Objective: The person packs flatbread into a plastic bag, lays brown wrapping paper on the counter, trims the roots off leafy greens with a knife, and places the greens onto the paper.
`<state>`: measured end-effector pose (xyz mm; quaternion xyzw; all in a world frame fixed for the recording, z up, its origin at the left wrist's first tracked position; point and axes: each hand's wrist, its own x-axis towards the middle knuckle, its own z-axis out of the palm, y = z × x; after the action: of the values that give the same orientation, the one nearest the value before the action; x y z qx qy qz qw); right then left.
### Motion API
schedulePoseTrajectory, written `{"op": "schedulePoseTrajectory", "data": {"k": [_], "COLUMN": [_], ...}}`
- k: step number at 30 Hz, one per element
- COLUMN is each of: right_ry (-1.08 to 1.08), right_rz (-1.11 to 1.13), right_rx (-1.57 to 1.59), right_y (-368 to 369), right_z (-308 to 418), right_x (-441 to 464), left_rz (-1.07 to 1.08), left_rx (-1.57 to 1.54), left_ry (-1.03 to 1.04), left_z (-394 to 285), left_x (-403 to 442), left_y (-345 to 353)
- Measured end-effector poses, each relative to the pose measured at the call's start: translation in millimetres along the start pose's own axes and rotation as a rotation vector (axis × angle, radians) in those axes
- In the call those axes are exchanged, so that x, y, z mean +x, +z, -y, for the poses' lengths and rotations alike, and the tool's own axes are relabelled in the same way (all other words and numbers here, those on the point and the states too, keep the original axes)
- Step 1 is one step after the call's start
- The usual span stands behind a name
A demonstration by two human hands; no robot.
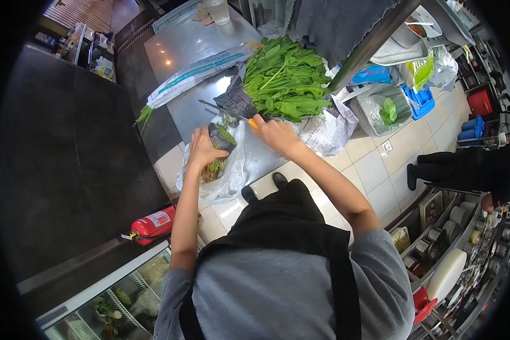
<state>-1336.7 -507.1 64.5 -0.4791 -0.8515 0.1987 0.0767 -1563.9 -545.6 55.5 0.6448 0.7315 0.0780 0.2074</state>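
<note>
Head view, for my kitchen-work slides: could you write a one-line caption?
Left hand holding a wrapped bundle, right hand gripping an orange-handled knife, beside piled greens.

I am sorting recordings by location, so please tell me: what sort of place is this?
Probably a commercial kitchen, perhaps a restaurant's: leafy greens are heaped on a metal worktable, round metal containers stand at picture right, and a glass-topped case holds what looks like vegetables.
</note>
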Motion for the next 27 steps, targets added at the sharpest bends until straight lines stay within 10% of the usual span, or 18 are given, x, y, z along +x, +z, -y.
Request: {"op": "schedulePoseTrajectory", "data": {"k": [14,21,24,27], "right_ry": [-0.09,0.108,-0.247,-0.19], "right_rz": [-0.05,0.495,0.01,0.011], "right_rx": [0.041,0.799,0.513,0.342], "right_y": [13,-10,2,4], "right_z": [-14,-5,-9,-4], "right_x": [17,17,9,18], "left_rz": [-0.13,-0.166,-0.149,-0.123], "left_rx": [-0.05,-0.078,-0.088,-0.084], "left_ry": [0.04,0.101,0.183,0.283], "left_z": [11,0,3,8], "left_x": [-61,-70,-76,-81], "left_y": [4,3,2,4]}}
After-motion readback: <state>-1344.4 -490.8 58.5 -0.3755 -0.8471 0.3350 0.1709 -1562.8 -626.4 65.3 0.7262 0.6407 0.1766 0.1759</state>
